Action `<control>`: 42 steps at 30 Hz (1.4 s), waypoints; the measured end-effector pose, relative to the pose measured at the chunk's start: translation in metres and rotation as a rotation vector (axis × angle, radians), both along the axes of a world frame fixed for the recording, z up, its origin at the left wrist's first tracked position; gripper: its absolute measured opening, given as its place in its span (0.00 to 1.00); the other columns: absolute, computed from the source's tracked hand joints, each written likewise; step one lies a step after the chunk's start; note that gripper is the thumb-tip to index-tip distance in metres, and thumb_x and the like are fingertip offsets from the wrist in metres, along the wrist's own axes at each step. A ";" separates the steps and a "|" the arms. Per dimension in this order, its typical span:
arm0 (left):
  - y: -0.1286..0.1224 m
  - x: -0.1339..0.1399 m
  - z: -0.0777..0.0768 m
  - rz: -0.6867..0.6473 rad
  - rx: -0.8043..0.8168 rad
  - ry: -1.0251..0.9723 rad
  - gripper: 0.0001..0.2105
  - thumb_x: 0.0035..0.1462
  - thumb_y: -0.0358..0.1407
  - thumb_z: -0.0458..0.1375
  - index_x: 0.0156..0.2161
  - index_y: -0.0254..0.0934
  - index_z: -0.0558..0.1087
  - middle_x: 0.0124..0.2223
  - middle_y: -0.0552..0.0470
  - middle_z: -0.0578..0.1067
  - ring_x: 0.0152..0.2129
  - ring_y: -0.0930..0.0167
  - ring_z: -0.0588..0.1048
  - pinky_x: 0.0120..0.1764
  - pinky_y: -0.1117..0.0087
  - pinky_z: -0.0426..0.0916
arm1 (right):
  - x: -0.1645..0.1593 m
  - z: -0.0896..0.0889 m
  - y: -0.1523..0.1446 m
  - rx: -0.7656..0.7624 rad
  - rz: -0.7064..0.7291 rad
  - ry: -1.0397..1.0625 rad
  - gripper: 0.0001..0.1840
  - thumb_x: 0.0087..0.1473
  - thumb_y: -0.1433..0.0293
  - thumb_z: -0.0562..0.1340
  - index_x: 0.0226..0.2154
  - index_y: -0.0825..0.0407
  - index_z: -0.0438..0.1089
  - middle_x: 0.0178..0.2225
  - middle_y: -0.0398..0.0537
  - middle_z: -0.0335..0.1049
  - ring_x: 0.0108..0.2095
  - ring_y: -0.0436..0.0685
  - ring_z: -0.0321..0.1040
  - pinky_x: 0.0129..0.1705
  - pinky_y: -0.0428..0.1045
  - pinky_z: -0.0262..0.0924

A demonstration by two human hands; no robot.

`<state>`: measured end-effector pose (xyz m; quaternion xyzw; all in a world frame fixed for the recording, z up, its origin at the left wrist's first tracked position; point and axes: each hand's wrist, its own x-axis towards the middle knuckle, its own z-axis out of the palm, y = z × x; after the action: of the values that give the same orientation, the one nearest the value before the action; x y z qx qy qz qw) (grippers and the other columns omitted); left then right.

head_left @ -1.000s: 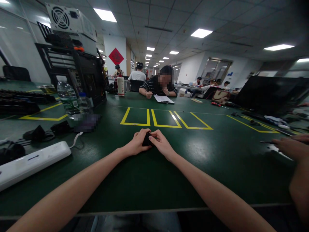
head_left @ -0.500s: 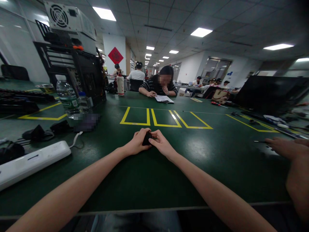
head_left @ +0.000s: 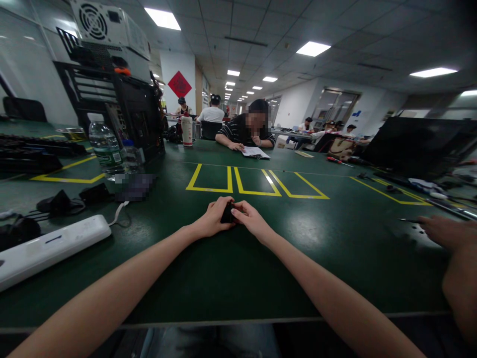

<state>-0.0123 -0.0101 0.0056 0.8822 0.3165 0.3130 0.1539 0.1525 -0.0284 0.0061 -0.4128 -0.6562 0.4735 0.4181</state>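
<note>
A small black object (head_left: 226,214), too dark and too covered by fingers to name, is held between both hands just above or on the green table (head_left: 231,278). My left hand (head_left: 213,217) curls around its left side, with the thumb at the bottom and the fingers over the top. From the right, my right hand (head_left: 252,222) pinches at its edge with thumb and fingertips. Ahead of my hands, yellow tape outlines (head_left: 214,190) mark the tabletop.
On the left lie a white power strip (head_left: 55,248), black adapters (head_left: 57,203), water bottles (head_left: 106,151) and an open computer case (head_left: 137,119). A co-worker's hand (head_left: 443,231) holds a thin tool at right. Opposite, a person leans over a clipboard (head_left: 255,152).
Both hands keep hold of the black object; the right thumb has shifted slightly and a little more of the object shows. At right, the co-worker's hand has moved slightly rightward.
</note>
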 end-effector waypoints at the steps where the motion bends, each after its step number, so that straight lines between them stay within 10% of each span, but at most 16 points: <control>1: 0.000 0.000 0.000 -0.001 0.001 0.001 0.28 0.45 0.35 0.58 0.51 0.40 0.51 0.47 0.47 0.61 0.46 0.64 0.62 0.49 0.57 0.54 | 0.001 0.001 -0.001 -0.001 0.020 0.014 0.14 0.47 0.63 0.57 0.37 0.51 0.61 0.40 0.46 0.61 0.40 0.53 0.62 0.42 0.53 0.58; 42: -0.004 0.002 0.003 0.006 -0.010 0.009 0.27 0.46 0.35 0.57 0.50 0.40 0.51 0.47 0.47 0.61 0.45 0.64 0.62 0.48 0.57 0.55 | 0.001 0.000 -0.004 0.039 -0.017 -0.002 0.14 0.47 0.64 0.57 0.38 0.51 0.61 0.41 0.47 0.62 0.42 0.53 0.61 0.45 0.53 0.57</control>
<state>-0.0108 -0.0138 0.0087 0.8819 0.3212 0.3079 0.1558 0.1531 -0.0324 0.0060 -0.4107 -0.6622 0.4565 0.4296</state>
